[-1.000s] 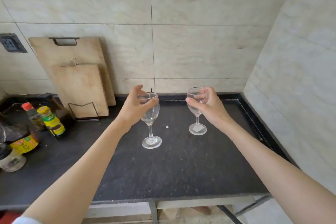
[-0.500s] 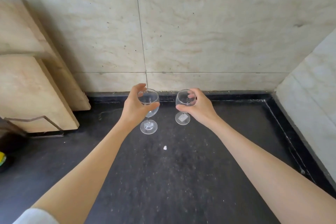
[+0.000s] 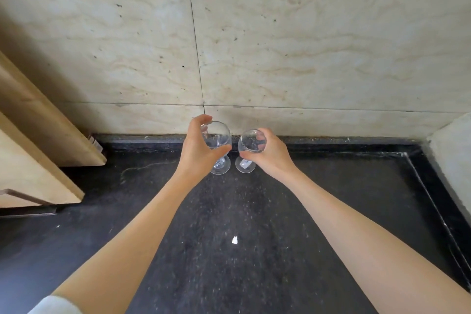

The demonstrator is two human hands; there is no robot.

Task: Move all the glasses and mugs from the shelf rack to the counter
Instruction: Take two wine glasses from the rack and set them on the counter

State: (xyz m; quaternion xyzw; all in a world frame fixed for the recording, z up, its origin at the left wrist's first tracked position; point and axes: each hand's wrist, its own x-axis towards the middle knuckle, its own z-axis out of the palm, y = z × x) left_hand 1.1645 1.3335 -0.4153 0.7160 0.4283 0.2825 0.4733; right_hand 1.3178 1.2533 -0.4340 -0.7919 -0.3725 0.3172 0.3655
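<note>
Two clear stemmed wine glasses stand close together near the back wall on the black counter point(image 3: 254, 250). My left hand point(image 3: 197, 150) grips the bowl of the left wine glass point(image 3: 219, 137), thumb in front and fingers behind. My right hand point(image 3: 267, 154) holds the bowl of the right wine glass point(image 3: 251, 141), whose foot point(image 3: 244, 167) carries a small white sticker. Both feet look set on the counter, a small gap between them. The shelf rack is out of view.
Two wooden cutting boards point(image 3: 38, 155) lean against the wall at the left in a wire holder. A raised counter rim point(image 3: 433, 201) and a tiled side wall close off the right. A small white crumb point(image 3: 234, 239) lies mid-counter.
Both hands have carried the glasses from mid-counter to the back wall, side by side. The view has moved in closer, and the bottles at the left have left the frame.
</note>
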